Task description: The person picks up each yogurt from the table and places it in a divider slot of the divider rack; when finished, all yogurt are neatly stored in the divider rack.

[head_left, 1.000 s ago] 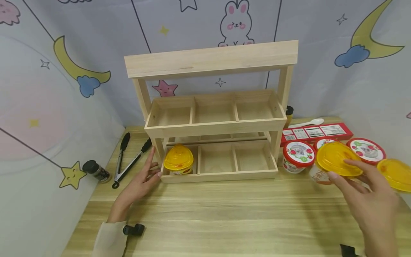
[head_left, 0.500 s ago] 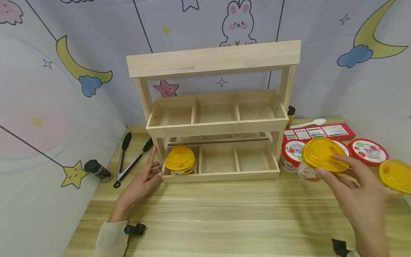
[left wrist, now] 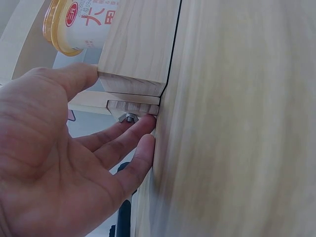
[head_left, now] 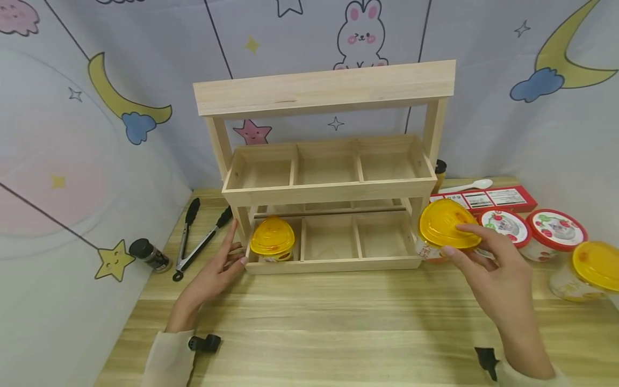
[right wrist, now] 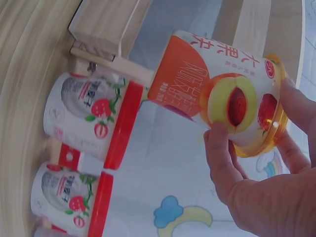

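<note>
My right hand [head_left: 495, 269] holds a yogurt cup [head_left: 447, 223] by its yellow lid, off the table, at the right end of the wooden rack [head_left: 333, 263]. A cut peach is printed on the cup [right wrist: 212, 94] in the right wrist view; the cup is tilted in that view. At the rack's lower left corner rests my left hand [head_left: 213, 277], its thumb against the front board and its other fingers along the side, near a wing nut [left wrist: 129, 117]. A second yellow-lidded cup [head_left: 272, 236] sits in the lower tray's left compartment.
Red-lidded cups [head_left: 556, 228] stand to the right, with another yellow-lidded cup [head_left: 582, 274] beyond them. Behind lie a red box [head_left: 508, 199] and a white spoon [head_left: 476, 184]. Tongs [head_left: 193, 247] and a black-capped jar [head_left: 149, 255] lie left of the rack.
My right hand has carried the yogurt cup leftward, from in front of the red-lidded cups to the rack's right end. The left hand has stayed on the rack's corner.
</note>
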Action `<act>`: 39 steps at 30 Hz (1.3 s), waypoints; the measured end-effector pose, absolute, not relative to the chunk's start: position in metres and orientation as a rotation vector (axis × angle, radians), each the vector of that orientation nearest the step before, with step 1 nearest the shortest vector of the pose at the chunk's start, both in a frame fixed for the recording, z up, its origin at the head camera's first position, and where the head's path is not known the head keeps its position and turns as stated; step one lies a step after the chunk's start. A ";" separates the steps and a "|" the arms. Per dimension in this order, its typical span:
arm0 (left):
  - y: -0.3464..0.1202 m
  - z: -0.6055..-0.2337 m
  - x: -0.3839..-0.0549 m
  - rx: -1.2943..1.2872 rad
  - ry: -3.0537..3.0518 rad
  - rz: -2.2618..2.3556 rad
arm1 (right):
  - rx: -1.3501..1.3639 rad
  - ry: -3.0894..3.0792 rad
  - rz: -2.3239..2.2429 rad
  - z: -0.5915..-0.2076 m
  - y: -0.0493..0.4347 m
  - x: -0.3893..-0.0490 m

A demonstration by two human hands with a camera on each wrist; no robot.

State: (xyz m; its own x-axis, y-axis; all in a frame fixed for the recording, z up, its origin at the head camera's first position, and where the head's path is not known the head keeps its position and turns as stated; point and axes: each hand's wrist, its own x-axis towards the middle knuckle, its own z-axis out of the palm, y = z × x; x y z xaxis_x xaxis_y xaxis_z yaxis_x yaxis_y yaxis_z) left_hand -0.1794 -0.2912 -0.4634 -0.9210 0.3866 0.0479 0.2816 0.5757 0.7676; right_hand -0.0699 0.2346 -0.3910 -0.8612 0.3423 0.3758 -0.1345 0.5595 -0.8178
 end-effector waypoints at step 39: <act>-0.291 -0.463 -0.179 0.570 2.693 1.256 | 0.227 -2.349 1.491 -0.411 0.159 -0.111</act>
State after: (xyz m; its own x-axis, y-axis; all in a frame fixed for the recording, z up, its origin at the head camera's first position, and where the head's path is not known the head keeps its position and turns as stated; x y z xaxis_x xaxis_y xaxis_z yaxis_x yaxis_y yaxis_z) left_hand -0.1792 -0.2905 -0.4629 -0.9225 0.3823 0.0533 0.2865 0.5857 0.7582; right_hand -0.1113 0.1587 -0.4107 -0.9266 0.0505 0.3726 -0.3156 0.4341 -0.8438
